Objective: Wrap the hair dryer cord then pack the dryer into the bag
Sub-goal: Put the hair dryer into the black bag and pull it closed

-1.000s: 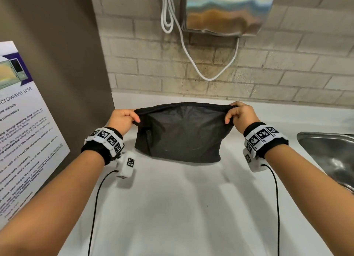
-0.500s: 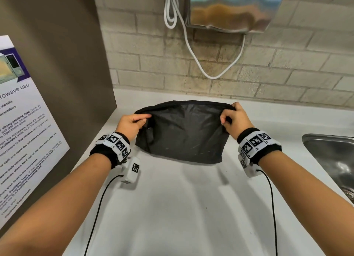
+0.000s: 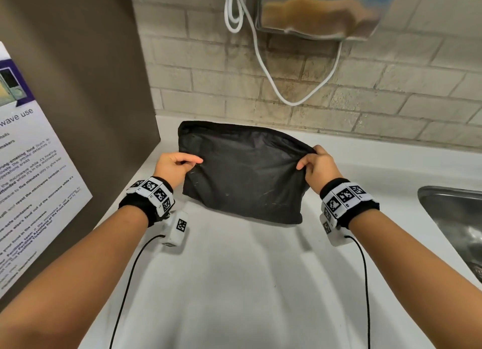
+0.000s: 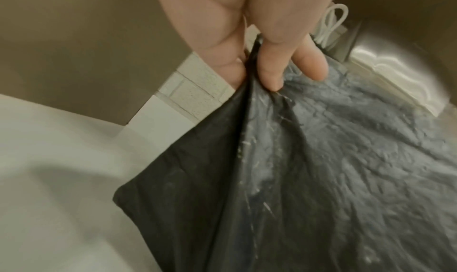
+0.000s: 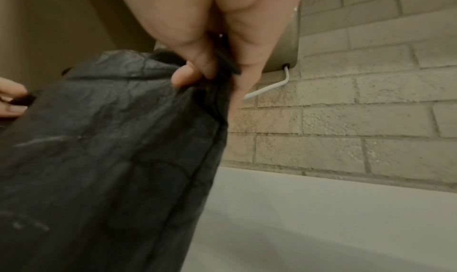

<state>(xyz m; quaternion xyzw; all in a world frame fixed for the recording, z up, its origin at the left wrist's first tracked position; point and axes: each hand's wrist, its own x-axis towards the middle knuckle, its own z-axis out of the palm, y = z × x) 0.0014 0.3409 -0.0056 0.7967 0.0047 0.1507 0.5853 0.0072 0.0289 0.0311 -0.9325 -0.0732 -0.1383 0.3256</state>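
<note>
A black fabric bag (image 3: 242, 176) hangs between both hands just above the white counter (image 3: 247, 283), its bottom edge at or near the surface. My left hand (image 3: 194, 163) pinches the bag's left side a little below the top corner, which stands free. In the left wrist view, thumb and fingers (image 4: 269, 77) clamp a fold of the bag (image 4: 321, 168). At the top right corner my right hand (image 3: 303, 163) pinches the rim, and in the right wrist view the fingers (image 5: 197, 69) squeeze the bag (image 5: 111, 139) there. No hair dryer shows in any view.
A steel sink (image 3: 453, 218) is set into the counter at the right. On the brick wall above hangs a metal box (image 3: 320, 9) with a looped white cord (image 3: 273, 82). A brown panel with a poster (image 3: 31, 179) closes the left side.
My left hand has shifted from the bag's top left corner to lower on its left side. The bag's mouth is no longer stretched taut between the hands.
</note>
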